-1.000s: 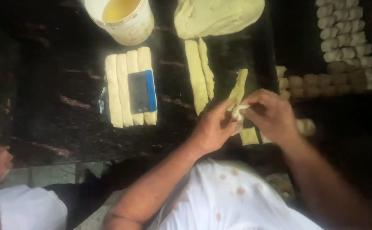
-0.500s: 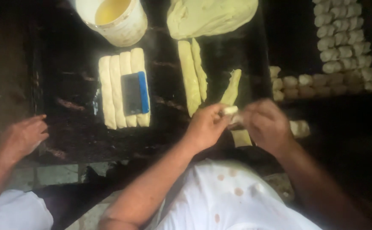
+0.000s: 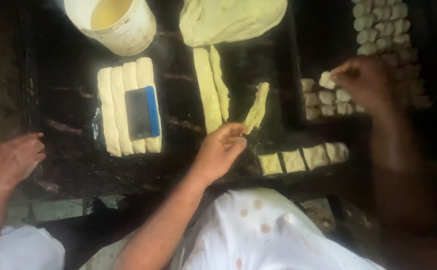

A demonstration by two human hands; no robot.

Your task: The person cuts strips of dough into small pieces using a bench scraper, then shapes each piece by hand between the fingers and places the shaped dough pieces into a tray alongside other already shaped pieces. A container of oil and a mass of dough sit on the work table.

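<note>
My left hand (image 3: 222, 149) pinches the near end of a pale dough strip (image 3: 256, 106) that lies on the dark worktop (image 3: 68, 105). My right hand (image 3: 366, 82) is stretched out to the right and holds a small folded dough piece (image 3: 326, 80) above rows of shaped dough pieces (image 3: 331, 96). Several flat cut dough squares (image 3: 302, 159) lie in a row near the front edge, between my two hands.
Two long dough strips (image 3: 211, 87) lie left of the held one, below a big dough lump (image 3: 231, 20). Further left, three dough logs (image 3: 128, 105) carry a blue-edged scraper (image 3: 142, 112). A white bucket (image 3: 113, 22) of yellow liquid stands behind. Another person's hand (image 3: 13, 160) rests at left.
My right hand has left the strip and carried a small dough piece out to the rows at the right. The left hand still holds the strip's end. The other person's hand stays at the left.
</note>
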